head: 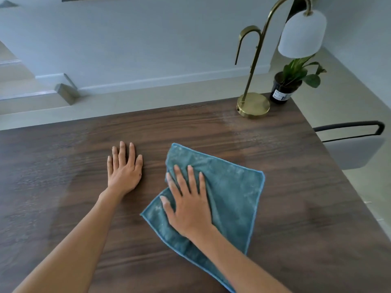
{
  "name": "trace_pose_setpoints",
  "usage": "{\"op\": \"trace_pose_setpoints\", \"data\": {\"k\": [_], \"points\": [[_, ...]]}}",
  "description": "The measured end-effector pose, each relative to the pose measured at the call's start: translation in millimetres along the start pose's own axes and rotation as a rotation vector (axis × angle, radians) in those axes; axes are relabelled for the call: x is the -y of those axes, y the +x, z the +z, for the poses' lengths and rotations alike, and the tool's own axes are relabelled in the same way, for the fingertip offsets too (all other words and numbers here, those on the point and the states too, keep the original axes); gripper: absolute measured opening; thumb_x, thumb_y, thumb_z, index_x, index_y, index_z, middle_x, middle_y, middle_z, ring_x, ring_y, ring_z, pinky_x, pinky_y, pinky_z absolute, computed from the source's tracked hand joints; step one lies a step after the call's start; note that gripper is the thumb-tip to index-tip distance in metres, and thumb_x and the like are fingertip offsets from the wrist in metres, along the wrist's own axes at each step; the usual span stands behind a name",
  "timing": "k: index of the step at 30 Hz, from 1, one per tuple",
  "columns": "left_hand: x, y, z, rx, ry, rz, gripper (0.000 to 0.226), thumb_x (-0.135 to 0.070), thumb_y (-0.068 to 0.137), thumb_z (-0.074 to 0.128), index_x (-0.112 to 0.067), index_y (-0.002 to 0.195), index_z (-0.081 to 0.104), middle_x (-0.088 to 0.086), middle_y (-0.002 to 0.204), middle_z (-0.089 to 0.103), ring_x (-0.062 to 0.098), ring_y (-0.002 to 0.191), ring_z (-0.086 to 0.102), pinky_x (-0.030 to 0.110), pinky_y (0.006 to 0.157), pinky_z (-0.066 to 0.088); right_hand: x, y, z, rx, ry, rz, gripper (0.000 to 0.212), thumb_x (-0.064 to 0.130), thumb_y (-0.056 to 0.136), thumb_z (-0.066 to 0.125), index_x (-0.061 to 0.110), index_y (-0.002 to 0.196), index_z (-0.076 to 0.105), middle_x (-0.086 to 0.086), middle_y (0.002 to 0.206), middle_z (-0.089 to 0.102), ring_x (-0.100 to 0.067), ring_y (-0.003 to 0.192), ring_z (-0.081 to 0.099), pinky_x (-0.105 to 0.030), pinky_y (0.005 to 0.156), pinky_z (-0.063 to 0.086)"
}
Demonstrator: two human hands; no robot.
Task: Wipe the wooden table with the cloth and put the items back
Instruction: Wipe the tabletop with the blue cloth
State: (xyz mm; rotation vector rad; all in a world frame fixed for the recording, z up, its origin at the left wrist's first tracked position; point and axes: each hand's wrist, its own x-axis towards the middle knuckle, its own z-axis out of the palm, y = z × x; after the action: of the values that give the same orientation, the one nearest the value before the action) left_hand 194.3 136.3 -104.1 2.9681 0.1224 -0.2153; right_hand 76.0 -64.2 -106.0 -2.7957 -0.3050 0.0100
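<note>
Wiping stage, seen from above my own hands and read from left to right. At the left, my left hand lies flat on the bare wooden bench with fingers spread and nothing under or in it; I judge it is only bracing me. Just to its right, apart from it, my right hand presses palm-down on the teal cloth, fingers splayed over the fabric rather than curled around it, so the cloth is pinned to the bench, not gripped. The cloth lies partly folded near the middle of the bench, its left edge bunched beneath my fingers. Farther right, at the far corner, a brass lamp stands on the bench with a small potted plant just beside it; a chair sits off the right edge. Pale streaks near the lamp base suggest that part is damp or unfinished. Next, I judge, the cloth must be swept on with steady downward pressure toward the lamp corner, lifting or skirting those two items.
</note>
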Motion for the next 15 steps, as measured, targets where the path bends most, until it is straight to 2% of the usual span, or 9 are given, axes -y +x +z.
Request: {"op": "trace_pose_setpoints", "data": {"k": [3, 6, 9, 11, 15], "points": [[3, -6, 0, 0.029, 0.015, 0.006, 0.061, -0.04, 0.105, 0.024, -0.022, 0.159, 0.002, 0.008, 0.166, -0.012, 0.032, 0.152, -0.012, 0.049, 0.123, -0.001, 10, 43, 4, 0.044, 0.007, -0.034, 0.064, 0.054, 0.103, 0.027, 0.026, 0.161, 0.023, -0.001, 0.171, 0.012, -0.03, 0.158, -0.001, -0.057, 0.124, 0.003], [-1, -9, -4, 0.042, -0.003, 0.01, 0.06, -0.039, 0.106, 0.025, -0.023, 0.159, 0.001, 0.006, 0.165, -0.014, 0.03, 0.152, -0.014, 0.045, 0.122, -0.004, -10, 87, -8, 0.114, -0.003, -0.034, 0.064, 0.054, 0.104, 0.021, 0.028, 0.163, 0.015, 0.0, 0.171, 0.004, -0.023, 0.157, -0.007, -0.05, 0.126, -0.005], [-3, -8, -10, 0.076, -0.065, -0.034, 0.061, -0.044, 0.105, 0.022, -0.026, 0.159, 0.0, 0.001, 0.165, -0.016, 0.024, 0.151, -0.017, 0.041, 0.122, -0.007, -56, 111, -29, 0.125, -0.013, 0.027, 0.067, 0.057, 0.104, 0.015, 0.027, 0.163, 0.006, 0.0, 0.171, -0.005, -0.02, 0.157, -0.009, -0.046, 0.126, -0.007], [-3, -8, -10, 0.092, -0.067, -0.029, 0.061, -0.044, 0.105, 0.021, -0.027, 0.159, -0.002, 0.0, 0.165, -0.018, 0.023, 0.151, -0.018, 0.04, 0.122, -0.008, -97, 109, -44, 0.099, -0.008, 0.084, 0.067, 0.058, 0.104, 0.012, 0.027, 0.163, 0.005, 0.0, 0.171, -0.006, -0.02, 0.157, -0.007, -0.045, 0.127, -0.006], [2, -8, -11, 0.098, -0.069, -0.026, 0.062, -0.045, 0.105, 0.021, -0.029, 0.158, -0.004, -0.002, 0.165, -0.019, 0.021, 0.151, -0.02, 0.04, 0.122, -0.01, -172, 54, -67, -0.018, -0.005, 0.212, 0.065, 0.057, 0.103, 0.019, 0.03, 0.162, 0.017, 0.005, 0.171, 0.005, -0.016, 0.158, 0.002, -0.041, 0.128, 0.0]]}}
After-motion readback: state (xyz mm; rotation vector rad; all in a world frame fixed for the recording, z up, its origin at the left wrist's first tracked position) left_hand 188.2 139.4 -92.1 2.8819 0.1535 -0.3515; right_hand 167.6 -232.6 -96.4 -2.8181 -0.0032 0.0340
